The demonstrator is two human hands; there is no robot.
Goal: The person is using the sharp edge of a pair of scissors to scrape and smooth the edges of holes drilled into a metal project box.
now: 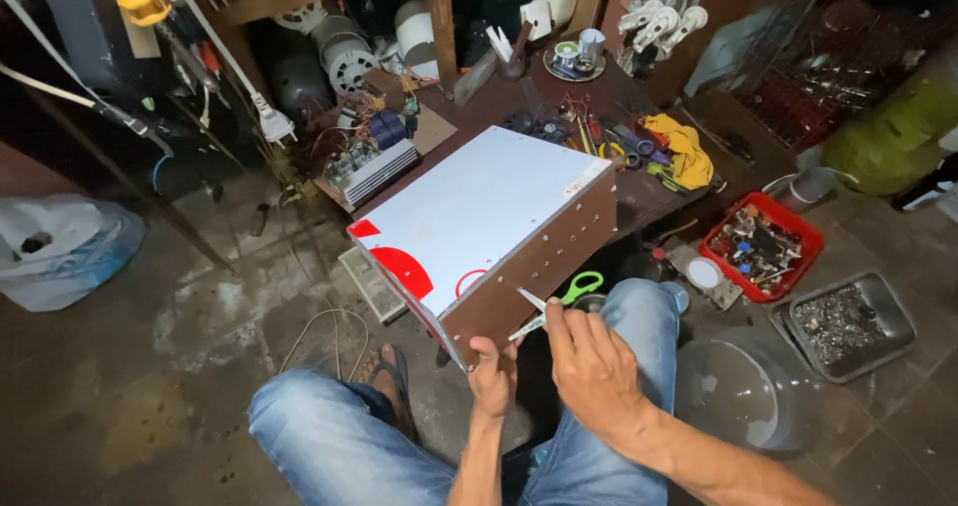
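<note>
A large flat box (pixel 479 212), white on top with red marks and a brown side panel studded with small screws, rests tilted between the low table and my knees. My left hand (pixel 494 374) grips its near bottom corner. My right hand (pixel 589 361) holds green-handled scissors (pixel 559 301), blades open and pointing at the brown side panel.
A low dark table (pixel 599 87) holds tools, wires, a yellow cloth (pixel 684 147) and a circuit assembly (pixel 369 162). A red tray of small parts (pixel 763 247), a metal tray of bits (pixel 843 321) and a clear dome lid (pixel 743 386) sit on the floor at right. A white bag (pixel 60 247) lies at left.
</note>
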